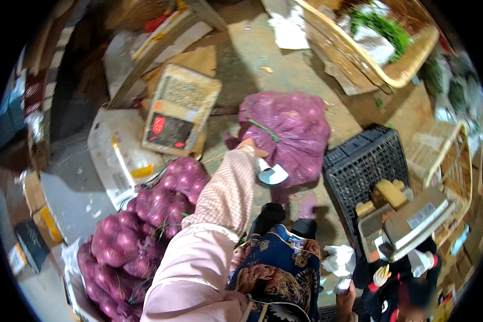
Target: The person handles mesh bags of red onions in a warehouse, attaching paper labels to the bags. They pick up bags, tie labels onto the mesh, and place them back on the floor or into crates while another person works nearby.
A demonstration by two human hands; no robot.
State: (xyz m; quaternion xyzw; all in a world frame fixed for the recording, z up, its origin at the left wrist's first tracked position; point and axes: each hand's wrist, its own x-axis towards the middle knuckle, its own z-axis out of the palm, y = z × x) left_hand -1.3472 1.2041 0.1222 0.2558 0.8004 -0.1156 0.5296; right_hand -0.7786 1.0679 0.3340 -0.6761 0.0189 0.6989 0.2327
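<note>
My left hand (257,149), its arm in a pink sleeve with a checked cuff, grips the near left side of a purple mesh sack of onions (298,116). A green tie (263,129) crosses the sack just above my fingers. A white and pale blue tag or paper (273,174) hangs beside the hand. The sack stands on the floor in front of my feet. My right hand is out of view. More mesh sacks of onions (118,241) are piled to the left of my arm.
A lit digital scale (181,108) lies left of the sack. To the right are a black plastic crate (366,161), a tan basket (469,161) and a scale-like device (416,219). A basket with greens (362,52) stands beyond. Another person (406,277) and a separate bare hand (346,297) are lower right.
</note>
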